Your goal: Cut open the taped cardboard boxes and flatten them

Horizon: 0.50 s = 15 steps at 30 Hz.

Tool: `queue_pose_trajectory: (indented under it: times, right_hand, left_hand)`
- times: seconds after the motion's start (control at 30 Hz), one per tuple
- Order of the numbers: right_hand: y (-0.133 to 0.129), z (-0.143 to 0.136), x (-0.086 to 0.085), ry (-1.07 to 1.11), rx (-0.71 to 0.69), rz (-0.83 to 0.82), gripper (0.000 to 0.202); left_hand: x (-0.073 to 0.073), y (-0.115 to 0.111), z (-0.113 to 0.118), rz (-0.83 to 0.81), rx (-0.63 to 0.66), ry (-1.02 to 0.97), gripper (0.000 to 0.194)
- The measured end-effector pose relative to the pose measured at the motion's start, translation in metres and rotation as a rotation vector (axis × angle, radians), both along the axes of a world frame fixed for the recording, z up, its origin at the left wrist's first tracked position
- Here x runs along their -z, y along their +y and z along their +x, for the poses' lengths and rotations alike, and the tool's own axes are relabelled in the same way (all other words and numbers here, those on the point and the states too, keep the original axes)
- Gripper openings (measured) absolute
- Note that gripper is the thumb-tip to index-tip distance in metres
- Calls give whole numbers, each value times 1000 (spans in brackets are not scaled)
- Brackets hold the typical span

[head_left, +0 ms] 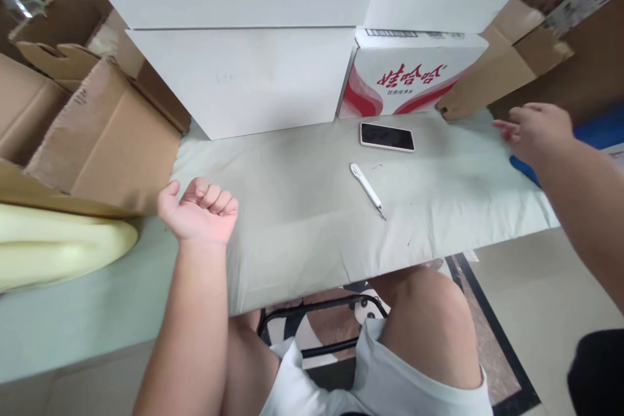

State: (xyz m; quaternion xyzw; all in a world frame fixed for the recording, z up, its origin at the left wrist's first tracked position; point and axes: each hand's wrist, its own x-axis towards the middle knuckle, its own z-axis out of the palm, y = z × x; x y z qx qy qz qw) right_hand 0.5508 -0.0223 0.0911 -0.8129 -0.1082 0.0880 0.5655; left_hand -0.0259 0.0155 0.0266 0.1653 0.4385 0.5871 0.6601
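My left hand [201,209] rests palm up on the pale green cloth at the left, beside a brown cardboard box [110,136]. Its fingers are curled in together, the thumb stands out to the side, and nothing shows in the palm. On the right, my right hand [535,129] is over the table's far end, near a blue item [524,170] that my forearm partly hides. One finger points left and the others are partly bent, with nothing visible in them. Between the hands lie a white craft knife [366,187] with a thin metal tip and a phone [387,137] with a dark screen.
White boxes [244,81] are stacked along the back of the cloth-covered table [292,221]. A white-and-red printed carton [414,71] stands beside them. Cardboard [507,68] lines the right side. A pale yellow object [63,247] lies at the left. My knees are below the front edge.
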Motion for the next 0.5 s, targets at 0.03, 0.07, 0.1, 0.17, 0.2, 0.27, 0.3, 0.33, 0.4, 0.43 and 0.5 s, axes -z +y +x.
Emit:
queue_pose_trajectory:
  times: [0.03, 0.07, 0.1, 0.17, 0.2, 0.27, 0.3, 0.33, 0.4, 0.43, 0.5]
  right_hand:
    - [-3, -13, 4, -11, -106, -47, 44]
    - [-7, -28, 7, -15, -177, -53, 43]
    - [-12, -46, 12, -18, -227, -55, 41]
    - [-20, -87, 18, -43, -366, -64, 33]
    - [-22, -109, 21, -70, -457, -67, 29]
    - [-19, -159, 23, -130, -659, -78, 23]
    - [-15, -187, 23, -165, -774, -76, 18]
    - [-8, -217, 22, -198, -887, -69, 15]
    - [9, -283, 18, -279, -1108, -37, 15]
    - [18, -318, 15, -406, -1287, 0, 16]
    - [37, -391, 7, -626, -1573, 77, 24]
  left_hand:
    - [-3, -1, 0, -12, -8, -1, 46]
    - [-5, -1, 0, -17, -15, -3, 47]
    - [-7, -3, -1, -11, -25, -5, 48]
    - [-11, -6, -2, 34, -50, -6, 50]
    - [-13, -8, -3, 73, -82, -1, 50]
    - [-18, -14, -6, 172, -148, 36, 51]
    - [-21, -17, -8, 235, -212, 66, 51]
    - [-24, -20, -10, 298, -266, 98, 50]
    - [-31, -27, -17, 417, -363, 168, 47]
    - [-36, -30, -21, 467, -420, 192, 46]
    - [-43, -37, -30, 546, -510, 266, 45]
